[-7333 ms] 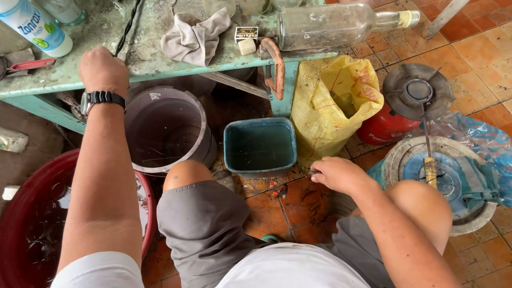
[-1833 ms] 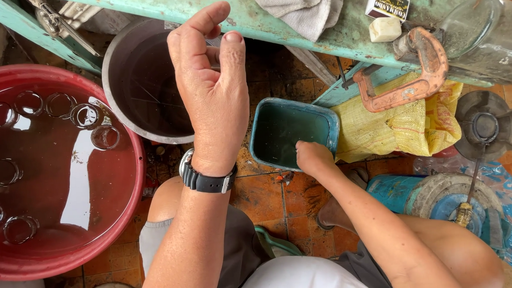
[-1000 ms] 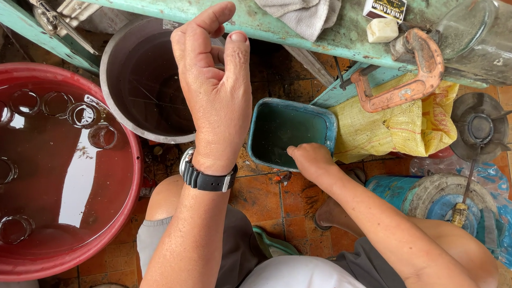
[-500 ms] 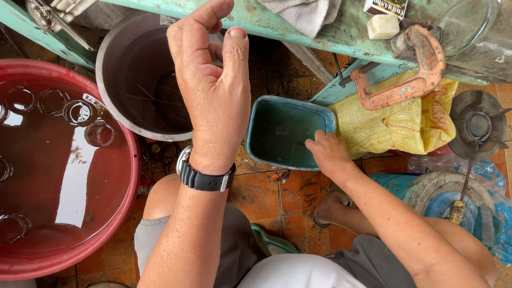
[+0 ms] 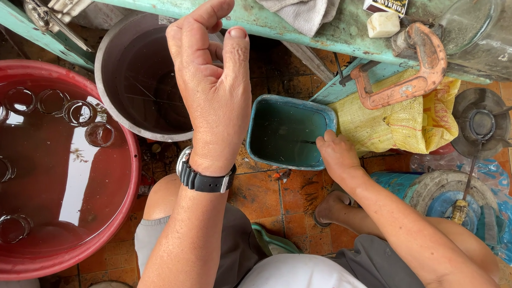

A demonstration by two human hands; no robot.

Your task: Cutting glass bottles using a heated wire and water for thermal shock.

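Big round red plastic basin [image 5: 72,255] of water is sitting left, glass rings submerged. Left hand [image 5: 211,89] is hovering raised over the grey round bucket [image 5: 134,80], fingers loosely curled, empty. Right hand [image 5: 337,153] is reaching over the teal rectangular plastic tub [image 5: 289,131] rim, fingertips dipping inside toward a thin dark sliver; grip unclear.

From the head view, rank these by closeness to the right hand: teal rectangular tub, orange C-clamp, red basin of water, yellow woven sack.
1. Teal rectangular tub: the right hand rests on its near right rim.
2. Yellow woven sack: just beyond the hand, to the right.
3. Orange C-clamp: up on the bench edge, above right.
4. Red basin of water: far left.
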